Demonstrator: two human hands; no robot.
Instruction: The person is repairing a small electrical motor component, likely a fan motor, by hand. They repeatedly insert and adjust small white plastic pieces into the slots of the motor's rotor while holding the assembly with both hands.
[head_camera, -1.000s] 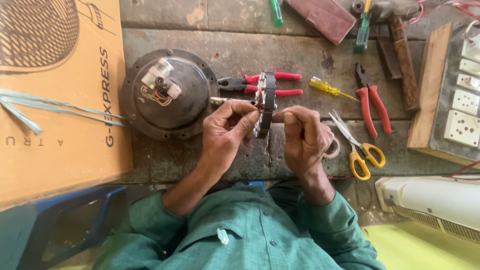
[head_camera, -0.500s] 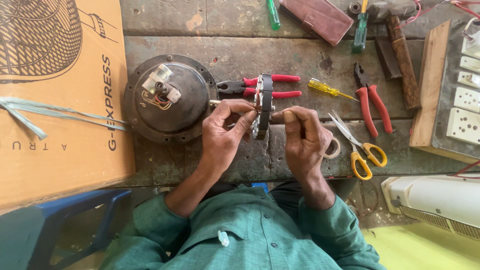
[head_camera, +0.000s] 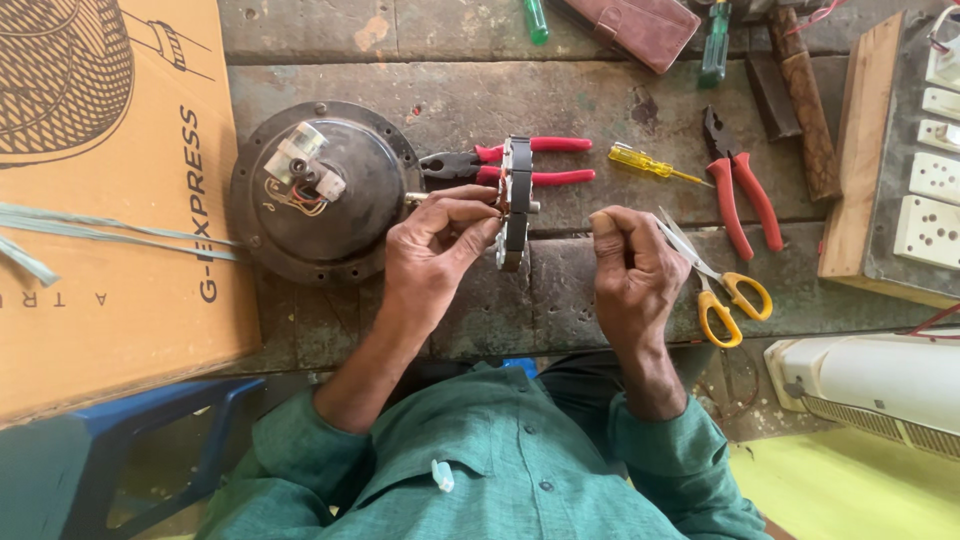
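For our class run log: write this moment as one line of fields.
left hand: pinches stator ring upright | right hand: fisted, off the ring | round motor housing: left of ring | scissors: beside right hand

we are in a small electrical repair workshop: a scarred wooden bench (head_camera: 600, 290) carries red-handled pliers (head_camera: 530, 160), a yellow screwdriver (head_camera: 650, 163), yellow scissors (head_camera: 725, 290), an opened round fan motor (head_camera: 315, 190) with loose wires, and a wooden board of switches and sockets (head_camera: 900, 150).

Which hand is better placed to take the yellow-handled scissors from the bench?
Probably the right hand: it lies right beside the scissors, closed with nothing visible in it, while the left hand grips the round metal part.
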